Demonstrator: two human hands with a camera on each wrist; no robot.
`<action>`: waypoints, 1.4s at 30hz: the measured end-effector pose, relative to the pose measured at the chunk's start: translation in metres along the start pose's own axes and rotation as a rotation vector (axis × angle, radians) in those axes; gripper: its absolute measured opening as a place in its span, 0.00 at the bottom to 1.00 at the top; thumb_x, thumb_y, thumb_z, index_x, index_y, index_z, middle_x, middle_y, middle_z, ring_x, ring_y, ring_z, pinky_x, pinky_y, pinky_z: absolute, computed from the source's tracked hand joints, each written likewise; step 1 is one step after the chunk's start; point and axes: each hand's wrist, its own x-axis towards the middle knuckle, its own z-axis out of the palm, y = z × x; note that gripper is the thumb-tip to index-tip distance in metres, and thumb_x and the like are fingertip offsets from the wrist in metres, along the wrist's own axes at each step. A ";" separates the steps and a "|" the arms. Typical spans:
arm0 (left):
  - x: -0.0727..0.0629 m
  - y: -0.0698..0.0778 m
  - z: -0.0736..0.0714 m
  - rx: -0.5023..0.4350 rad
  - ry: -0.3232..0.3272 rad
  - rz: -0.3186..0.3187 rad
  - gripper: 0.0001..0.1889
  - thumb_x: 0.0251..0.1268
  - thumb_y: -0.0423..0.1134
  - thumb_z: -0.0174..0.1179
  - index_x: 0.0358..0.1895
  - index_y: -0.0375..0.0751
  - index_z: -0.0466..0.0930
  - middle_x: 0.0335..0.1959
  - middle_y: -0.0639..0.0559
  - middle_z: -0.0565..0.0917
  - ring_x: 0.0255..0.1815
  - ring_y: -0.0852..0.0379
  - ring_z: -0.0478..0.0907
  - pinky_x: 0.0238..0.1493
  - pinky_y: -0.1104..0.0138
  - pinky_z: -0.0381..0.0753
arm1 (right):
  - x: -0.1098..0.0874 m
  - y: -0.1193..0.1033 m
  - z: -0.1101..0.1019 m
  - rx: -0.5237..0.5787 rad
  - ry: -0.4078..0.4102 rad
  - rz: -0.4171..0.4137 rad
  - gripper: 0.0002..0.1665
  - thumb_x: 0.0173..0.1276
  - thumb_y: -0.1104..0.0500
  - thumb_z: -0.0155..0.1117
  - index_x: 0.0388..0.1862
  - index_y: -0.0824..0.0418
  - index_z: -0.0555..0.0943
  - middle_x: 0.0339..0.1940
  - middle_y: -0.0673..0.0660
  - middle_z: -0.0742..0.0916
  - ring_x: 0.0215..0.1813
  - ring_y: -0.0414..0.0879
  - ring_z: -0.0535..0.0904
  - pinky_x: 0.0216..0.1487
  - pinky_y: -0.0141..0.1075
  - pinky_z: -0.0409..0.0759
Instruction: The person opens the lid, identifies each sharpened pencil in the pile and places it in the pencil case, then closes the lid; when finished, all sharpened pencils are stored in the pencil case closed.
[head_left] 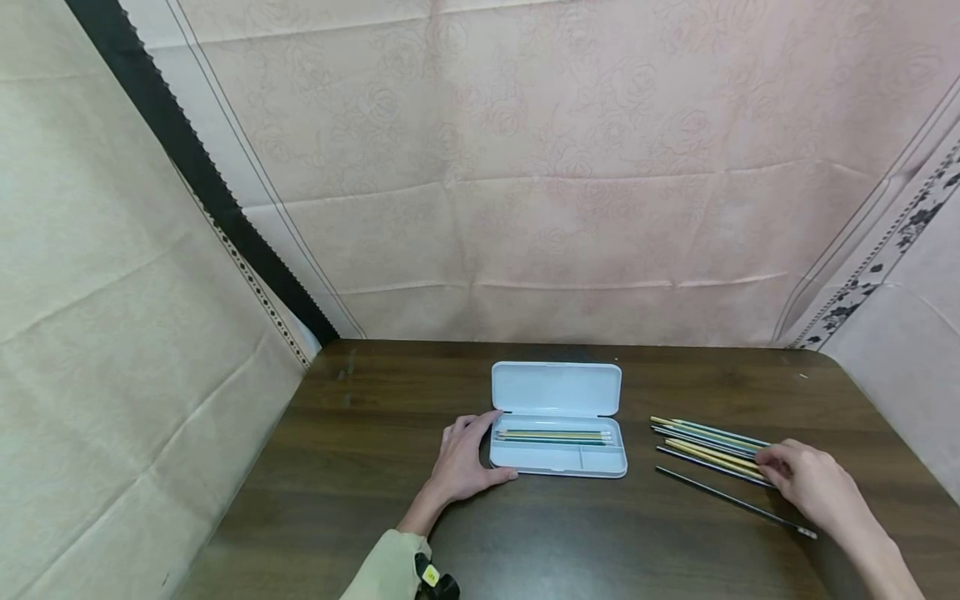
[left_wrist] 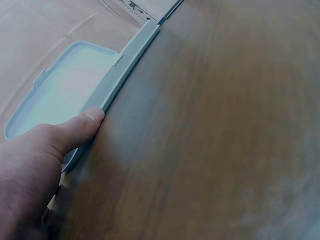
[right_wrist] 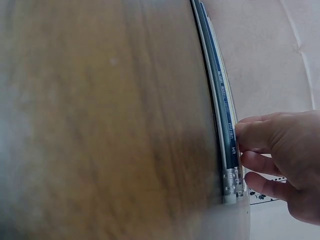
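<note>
A light blue pencil case lies with its lid tipped back. Several pencils rest in its long compartment. My left hand grips the case's left end, thumb on the front edge and fingers toward the hinge; the left wrist view shows the thumb pressed to the side wall. To the right lies a loose bunch of yellow, blue and dark pencils. My right hand pinches at the bunch near its eraser ends, thumb and forefinger by a blue pencil in the right wrist view.
One dark pencil lies apart, in front of the bunch. The brown wooden table ends at a patterned cloth hung behind it, with more cloth at both sides. A small divided compartment is at the case's front right.
</note>
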 end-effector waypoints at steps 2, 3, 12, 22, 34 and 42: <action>0.000 0.000 0.000 0.000 0.002 0.003 0.48 0.49 0.61 0.75 0.74 0.50 0.66 0.67 0.53 0.74 0.65 0.48 0.65 0.63 0.47 0.58 | 0.000 0.001 0.001 -0.001 -0.004 -0.009 0.14 0.50 0.70 0.78 0.27 0.52 0.84 0.25 0.41 0.78 0.26 0.32 0.69 0.24 0.38 0.70; 0.000 0.000 0.000 -0.001 0.001 0.003 0.48 0.49 0.61 0.75 0.74 0.50 0.66 0.67 0.53 0.74 0.65 0.48 0.64 0.63 0.47 0.58 | 0.000 0.001 0.001 0.000 -0.009 -0.012 0.15 0.50 0.70 0.78 0.27 0.52 0.84 0.25 0.41 0.78 0.25 0.32 0.69 0.24 0.38 0.70; 0.000 0.000 0.000 0.000 -0.002 0.004 0.48 0.49 0.61 0.75 0.74 0.50 0.66 0.67 0.53 0.74 0.65 0.48 0.64 0.63 0.47 0.58 | 0.001 0.002 0.001 -0.003 -0.007 -0.055 0.17 0.48 0.71 0.78 0.26 0.51 0.83 0.25 0.41 0.78 0.26 0.32 0.70 0.23 0.38 0.71; 0.001 0.000 0.001 -0.001 -0.001 0.004 0.48 0.49 0.61 0.75 0.74 0.51 0.66 0.67 0.53 0.74 0.65 0.48 0.64 0.63 0.48 0.58 | 0.002 0.002 0.002 -0.015 0.055 -0.115 0.19 0.45 0.73 0.79 0.25 0.50 0.83 0.24 0.43 0.81 0.25 0.35 0.74 0.25 0.41 0.74; 0.001 0.000 0.001 0.002 0.000 0.002 0.48 0.49 0.61 0.75 0.74 0.51 0.66 0.67 0.53 0.74 0.65 0.48 0.64 0.62 0.48 0.59 | 0.011 -0.019 0.002 0.038 0.104 -0.142 0.19 0.43 0.70 0.81 0.26 0.49 0.84 0.25 0.36 0.76 0.26 0.30 0.69 0.24 0.38 0.71; 0.001 0.000 0.001 -0.002 0.001 0.006 0.48 0.49 0.61 0.75 0.74 0.51 0.66 0.67 0.53 0.74 0.65 0.48 0.64 0.62 0.48 0.58 | 0.022 -0.039 0.004 0.074 0.106 -0.182 0.18 0.45 0.70 0.81 0.28 0.50 0.84 0.25 0.36 0.76 0.26 0.30 0.67 0.23 0.36 0.68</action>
